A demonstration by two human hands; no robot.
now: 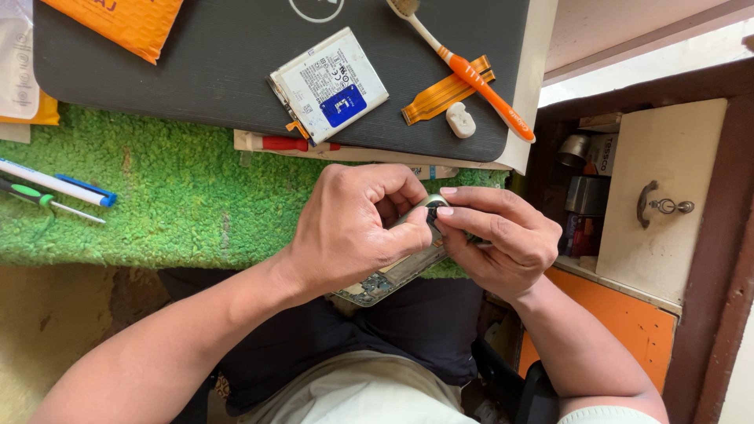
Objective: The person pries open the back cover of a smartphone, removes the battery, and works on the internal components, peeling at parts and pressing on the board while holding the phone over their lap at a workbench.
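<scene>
Head view | opened phone (390, 276) was held over the lap, long axis running lower-left to upper-right | left hand (353, 228) wrapped its upper end | right hand (495, 239) fingertips pinched the camera end | phone battery (330, 85) lay on laptop (220, 71) well beyond.

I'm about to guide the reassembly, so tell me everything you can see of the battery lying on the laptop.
The battery is a flat, roughly square pack, white on top with small dark print and a blue label patch near one corner. A short orange flex tab sticks out at its lower left corner. It lies flat and rotated at an angle on the closed dark laptop, near the lid's front edge. Neither hand touches it; the orange ribbon cable and toothbrush lie apart to its right. It looks unswollen.
</scene>
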